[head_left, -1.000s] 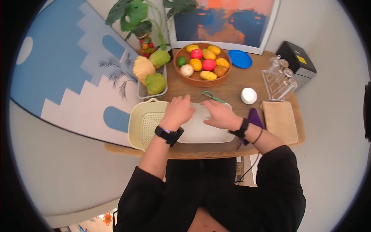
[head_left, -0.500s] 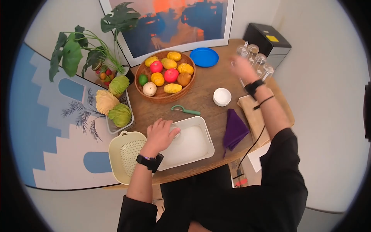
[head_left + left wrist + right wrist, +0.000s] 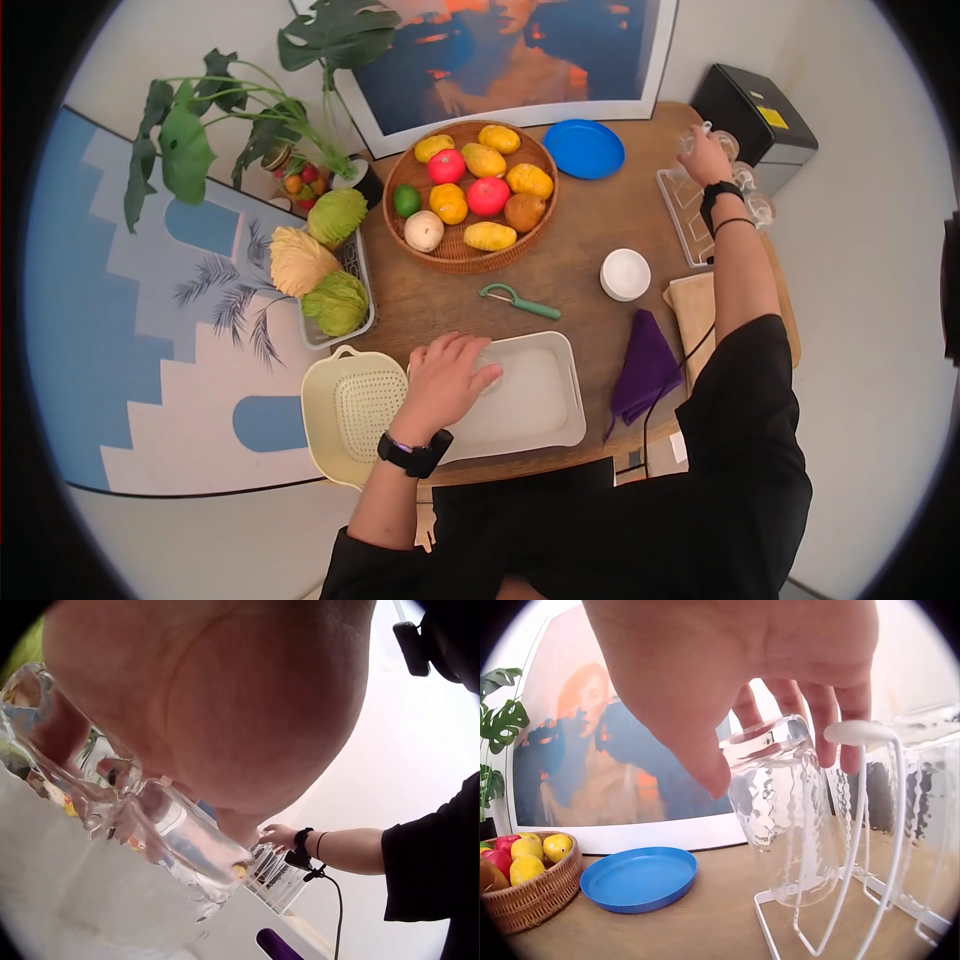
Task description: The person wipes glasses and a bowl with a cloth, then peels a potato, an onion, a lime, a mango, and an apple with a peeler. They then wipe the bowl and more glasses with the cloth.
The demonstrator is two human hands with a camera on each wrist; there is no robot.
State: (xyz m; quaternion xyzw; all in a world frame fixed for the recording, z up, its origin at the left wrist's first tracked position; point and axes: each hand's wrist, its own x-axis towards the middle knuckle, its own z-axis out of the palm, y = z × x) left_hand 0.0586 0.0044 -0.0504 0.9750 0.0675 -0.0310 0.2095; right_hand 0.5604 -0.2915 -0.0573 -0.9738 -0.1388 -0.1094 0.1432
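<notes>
Just right of the colander [image 3: 314, 415], the left hand [image 3: 445, 385] held its relaxed fingers over clear glassware [image 3: 199, 840] in the white tray [image 3: 545, 405]. At the bench's [image 3: 580, 222] far right, the right hand [image 3: 706, 163] gripped an upturned glass [image 3: 784, 817] on the rack [image 3: 859, 733].

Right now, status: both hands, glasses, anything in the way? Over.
Left hand on clear glassware in white tray. Right hand round upturned glass on rack. White prong close beside that glass.
</notes>
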